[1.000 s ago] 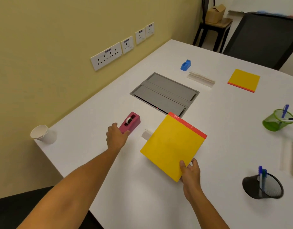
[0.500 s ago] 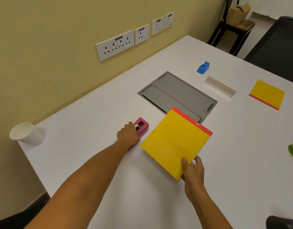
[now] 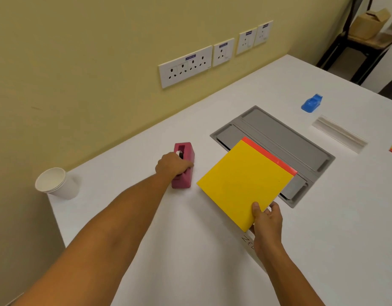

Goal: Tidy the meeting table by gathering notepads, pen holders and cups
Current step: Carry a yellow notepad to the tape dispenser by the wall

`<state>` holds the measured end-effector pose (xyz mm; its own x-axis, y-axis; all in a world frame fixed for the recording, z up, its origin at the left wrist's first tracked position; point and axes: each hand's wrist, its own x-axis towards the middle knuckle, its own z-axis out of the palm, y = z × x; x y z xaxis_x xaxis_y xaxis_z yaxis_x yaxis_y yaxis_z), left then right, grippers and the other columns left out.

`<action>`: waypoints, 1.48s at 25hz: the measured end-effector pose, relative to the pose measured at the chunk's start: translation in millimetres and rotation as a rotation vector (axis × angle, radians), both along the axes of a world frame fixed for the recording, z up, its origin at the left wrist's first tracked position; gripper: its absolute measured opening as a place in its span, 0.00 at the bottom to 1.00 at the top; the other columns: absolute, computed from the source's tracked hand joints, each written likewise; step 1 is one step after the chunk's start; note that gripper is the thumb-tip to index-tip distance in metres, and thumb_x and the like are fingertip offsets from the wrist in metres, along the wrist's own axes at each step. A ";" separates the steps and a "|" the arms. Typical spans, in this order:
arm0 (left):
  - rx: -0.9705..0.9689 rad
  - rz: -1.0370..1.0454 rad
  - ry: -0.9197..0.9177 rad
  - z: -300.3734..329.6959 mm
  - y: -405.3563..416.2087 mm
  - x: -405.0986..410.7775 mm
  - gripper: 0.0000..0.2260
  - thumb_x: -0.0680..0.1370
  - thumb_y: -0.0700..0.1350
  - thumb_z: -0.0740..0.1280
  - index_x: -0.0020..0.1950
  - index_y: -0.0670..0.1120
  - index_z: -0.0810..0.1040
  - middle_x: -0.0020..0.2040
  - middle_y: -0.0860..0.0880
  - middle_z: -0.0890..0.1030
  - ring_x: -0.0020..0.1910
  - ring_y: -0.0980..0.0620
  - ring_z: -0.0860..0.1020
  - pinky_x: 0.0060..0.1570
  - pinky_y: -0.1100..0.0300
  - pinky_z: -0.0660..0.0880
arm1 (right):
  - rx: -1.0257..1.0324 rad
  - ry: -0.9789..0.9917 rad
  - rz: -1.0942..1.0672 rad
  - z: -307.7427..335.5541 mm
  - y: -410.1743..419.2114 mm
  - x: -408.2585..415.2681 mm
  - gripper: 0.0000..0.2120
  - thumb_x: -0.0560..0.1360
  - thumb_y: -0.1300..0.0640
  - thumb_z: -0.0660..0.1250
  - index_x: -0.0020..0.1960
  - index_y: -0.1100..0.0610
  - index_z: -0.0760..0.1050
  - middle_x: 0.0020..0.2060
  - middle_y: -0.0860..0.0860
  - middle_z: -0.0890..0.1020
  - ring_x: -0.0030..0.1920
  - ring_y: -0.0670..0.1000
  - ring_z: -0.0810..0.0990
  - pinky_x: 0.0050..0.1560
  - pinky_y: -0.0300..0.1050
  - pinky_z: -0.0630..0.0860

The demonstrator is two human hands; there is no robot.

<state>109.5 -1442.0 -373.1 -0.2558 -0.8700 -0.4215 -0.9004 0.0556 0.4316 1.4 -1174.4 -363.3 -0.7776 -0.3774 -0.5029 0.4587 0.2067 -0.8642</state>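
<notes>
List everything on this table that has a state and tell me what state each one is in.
Yellow notepad: closed, held off the table by the right hand.
Pink tape dispenser: on the table, gripped by the left hand.
Paper cups: stacked, upright, top one empty.
Grey cable box: lids shut.
Blue tape dispenser: resting untouched.

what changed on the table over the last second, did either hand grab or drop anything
The left hand closed over the pink tape dispenser, which turned from slanting to roughly upright in view. The right hand kept its grip on the yellow square notepad, dropping nothing. The white paper cups stayed at the table corner.
</notes>
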 end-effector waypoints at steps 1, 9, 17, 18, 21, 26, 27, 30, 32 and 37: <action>0.028 0.058 0.028 0.8 -14.6 2.3 0.26 0.67 0.59 0.73 0.58 0.45 0.75 0.48 0.46 0.78 0.47 0.43 0.80 0.49 0.52 0.80 | 0.003 -0.007 -0.004 -3.3 -6.4 -1.9 0.10 0.83 0.57 0.61 0.62 0.48 0.67 0.58 0.50 0.77 0.57 0.57 0.78 0.57 0.58 0.77; 0.136 0.609 0.349 -13.0 -75.3 17.7 0.39 0.64 0.52 0.76 0.67 0.43 0.59 0.55 0.43 0.75 0.51 0.41 0.78 0.52 0.45 0.80 | -0.016 -0.051 0.015 -20.8 -49.3 -12.9 0.12 0.82 0.57 0.63 0.65 0.49 0.67 0.62 0.51 0.76 0.61 0.58 0.77 0.60 0.61 0.78; 0.002 0.644 0.352 -22.3 -100.5 27.8 0.36 0.69 0.52 0.75 0.68 0.41 0.59 0.53 0.45 0.73 0.48 0.45 0.73 0.47 0.51 0.77 | -0.040 -0.065 0.035 -36.1 -67.4 -15.7 0.12 0.83 0.57 0.62 0.63 0.47 0.66 0.61 0.49 0.75 0.62 0.58 0.77 0.61 0.62 0.77; 0.002 0.641 0.356 -23.4 -102.0 26.9 0.37 0.69 0.53 0.76 0.68 0.42 0.59 0.54 0.45 0.74 0.48 0.44 0.74 0.49 0.50 0.78 | -0.042 -0.061 0.034 -37.0 -68.4 -16.6 0.11 0.83 0.57 0.62 0.63 0.47 0.66 0.60 0.49 0.75 0.61 0.58 0.77 0.61 0.62 0.77; 0.022 0.658 0.390 -24.1 -104.5 24.3 0.40 0.69 0.56 0.76 0.70 0.43 0.58 0.56 0.45 0.76 0.52 0.43 0.77 0.54 0.48 0.79 | -0.041 -0.063 0.029 -40.6 -71.6 -18.8 0.11 0.83 0.58 0.62 0.61 0.46 0.66 0.59 0.49 0.75 0.60 0.58 0.77 0.60 0.62 0.78; -0.065 0.659 0.368 -22.1 -88.3 21.6 0.36 0.76 0.68 0.61 0.70 0.41 0.62 0.55 0.44 0.75 0.51 0.44 0.74 0.48 0.51 0.71 | -0.033 -0.067 0.031 -43.0 -74.9 -13.3 0.11 0.82 0.57 0.63 0.62 0.46 0.66 0.61 0.49 0.76 0.62 0.58 0.77 0.62 0.65 0.77; -0.098 0.692 0.355 -27.6 -80.3 23.3 0.35 0.77 0.69 0.56 0.69 0.40 0.64 0.56 0.43 0.76 0.55 0.41 0.75 0.50 0.49 0.71 | -0.034 -0.064 0.027 -42.4 -75.4 -13.6 0.11 0.82 0.57 0.63 0.61 0.46 0.67 0.60 0.49 0.76 0.62 0.58 0.77 0.61 0.65 0.77; -0.348 0.678 0.181 -64.8 -47.8 42.9 0.29 0.80 0.64 0.54 0.64 0.39 0.70 0.61 0.38 0.76 0.62 0.36 0.73 0.59 0.43 0.68 | -0.052 -0.067 0.017 -41.5 -83.5 -14.8 0.10 0.82 0.57 0.63 0.59 0.46 0.68 0.58 0.48 0.77 0.62 0.58 0.78 0.62 0.64 0.77; -0.514 0.595 0.090 -92.9 -23.0 56.6 0.21 0.81 0.55 0.59 0.63 0.39 0.73 0.62 0.37 0.75 0.65 0.36 0.70 0.64 0.42 0.65 | -0.072 -0.076 0.003 -41.7 -90.3 -19.1 0.09 0.82 0.57 0.64 0.57 0.45 0.69 0.54 0.46 0.78 0.61 0.58 0.79 0.60 0.64 0.78; -0.462 0.281 -0.138 -120.9 -5.3 61.6 0.31 0.82 0.58 0.54 0.77 0.38 0.59 0.78 0.39 0.59 0.79 0.38 0.53 0.76 0.39 0.49 | -0.106 -0.055 -0.019 -46.0 -122.3 -38.7 0.09 0.81 0.57 0.65 0.49 0.43 0.71 0.50 0.45 0.78 0.58 0.56 0.79 0.59 0.62 0.79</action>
<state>171.0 -1447.2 -494.1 0.0433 -0.9990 0.0064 -0.9542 -0.0394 0.2965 -37.3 -1296.7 -409.3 -0.7570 -0.4165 -0.5035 0.5093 0.1067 -0.8539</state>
